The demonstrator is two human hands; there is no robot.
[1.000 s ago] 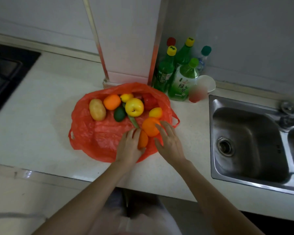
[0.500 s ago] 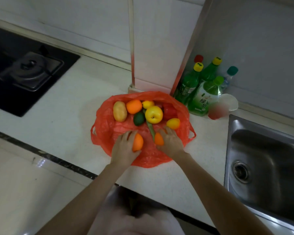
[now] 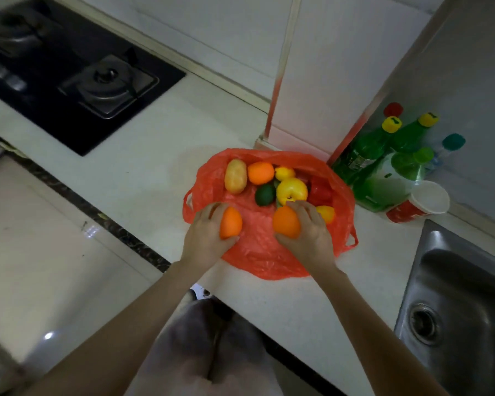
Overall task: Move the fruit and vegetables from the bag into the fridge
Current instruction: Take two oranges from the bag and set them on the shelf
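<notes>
A red plastic bag (image 3: 257, 252) lies spread open on the white counter. My left hand (image 3: 205, 235) grips an orange (image 3: 230, 222) at the bag's near left. My right hand (image 3: 309, 232) grips a second orange (image 3: 286, 222) over the bag's middle. Further back in the bag lie a potato (image 3: 235, 176), another orange (image 3: 260, 172), a lemon (image 3: 284, 172), a yellow apple (image 3: 291, 190), a dark green fruit (image 3: 265, 194), a red fruit (image 3: 320, 191) and a small yellow fruit (image 3: 325, 213). No fridge is in view.
Several green bottles (image 3: 383, 172) and a red-and-white paper cup (image 3: 420, 202) stand right of the bag by the wall. A steel sink (image 3: 457, 307) is at the right. A black gas hob (image 3: 77, 78) sits at the far left. A tiled pillar (image 3: 320, 81) rises behind the bag.
Both hands have closed round an orange each and lifted them slightly off the bag. The camera has swung left, bringing the hob and floor into view.
</notes>
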